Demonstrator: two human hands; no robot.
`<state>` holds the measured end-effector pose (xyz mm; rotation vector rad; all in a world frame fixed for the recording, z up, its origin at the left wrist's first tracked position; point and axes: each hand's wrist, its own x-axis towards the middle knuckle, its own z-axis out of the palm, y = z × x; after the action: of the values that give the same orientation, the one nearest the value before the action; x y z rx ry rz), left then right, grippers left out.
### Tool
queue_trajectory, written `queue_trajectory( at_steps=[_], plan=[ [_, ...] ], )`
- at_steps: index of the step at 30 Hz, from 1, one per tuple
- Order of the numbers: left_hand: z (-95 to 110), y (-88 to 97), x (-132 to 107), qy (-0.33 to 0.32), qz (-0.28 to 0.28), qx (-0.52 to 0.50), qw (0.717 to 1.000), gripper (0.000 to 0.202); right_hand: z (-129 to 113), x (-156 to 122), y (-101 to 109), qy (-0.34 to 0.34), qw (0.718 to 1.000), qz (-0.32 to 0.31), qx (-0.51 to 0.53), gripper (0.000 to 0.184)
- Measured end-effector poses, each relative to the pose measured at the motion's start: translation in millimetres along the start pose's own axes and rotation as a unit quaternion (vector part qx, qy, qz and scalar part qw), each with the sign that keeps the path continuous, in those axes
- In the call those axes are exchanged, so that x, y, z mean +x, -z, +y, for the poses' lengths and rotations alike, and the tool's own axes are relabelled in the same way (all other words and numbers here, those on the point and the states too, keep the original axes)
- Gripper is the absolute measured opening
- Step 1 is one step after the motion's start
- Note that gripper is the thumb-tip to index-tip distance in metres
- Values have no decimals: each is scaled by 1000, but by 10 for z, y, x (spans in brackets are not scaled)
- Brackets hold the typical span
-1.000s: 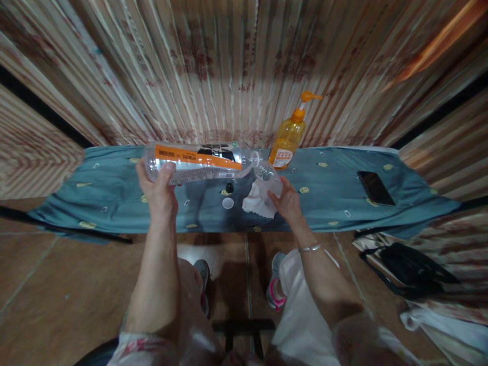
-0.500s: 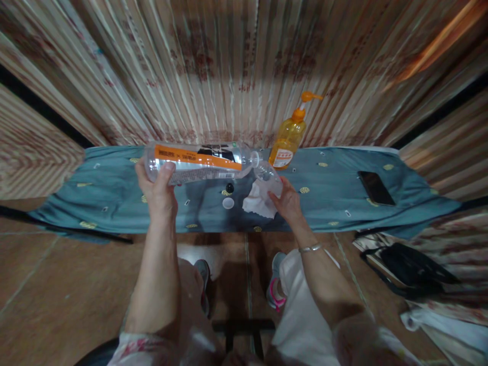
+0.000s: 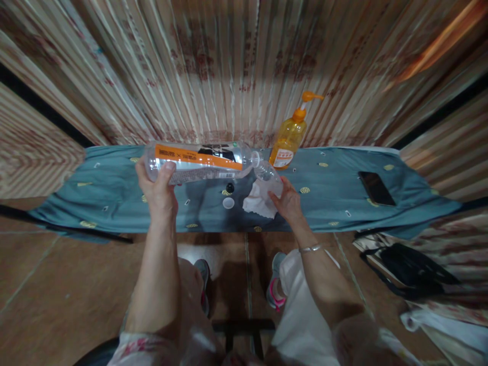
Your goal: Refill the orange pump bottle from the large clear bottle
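My left hand (image 3: 160,190) is wrapped round the base of a large clear plastic bottle (image 3: 198,161) with an orange and silver label. The bottle lies sideways in the air, its uncapped neck pointing right. Its mouth meets the rim of a small clear container (image 3: 269,175), tilted toward it, which my right hand (image 3: 287,201) grips from the right. Whether liquid flows between them I cannot tell. Under the container a white tissue (image 3: 260,201) lies on the cloth. A round white cap (image 3: 228,203) and a small black round piece (image 3: 230,188) sit left of the tissue.
A yellow pump bottle (image 3: 287,142) with an orange top stands behind my right hand. Farther right, a dark phone (image 3: 376,188) lies on the teal tablecloth (image 3: 331,203). Pleated curtains (image 3: 221,76) hang behind the table, and a black bag (image 3: 415,267) is at the lower right.
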<state>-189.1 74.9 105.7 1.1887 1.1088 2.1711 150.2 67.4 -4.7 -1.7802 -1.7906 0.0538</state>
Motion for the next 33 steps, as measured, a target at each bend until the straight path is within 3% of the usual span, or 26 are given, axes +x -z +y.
queue_trajectory(
  at_steps=[33],
  plan=[
    [-30,19,13,6,0,-2,1000,68,4,-10,-35,5,999,30,18,61]
  ],
)
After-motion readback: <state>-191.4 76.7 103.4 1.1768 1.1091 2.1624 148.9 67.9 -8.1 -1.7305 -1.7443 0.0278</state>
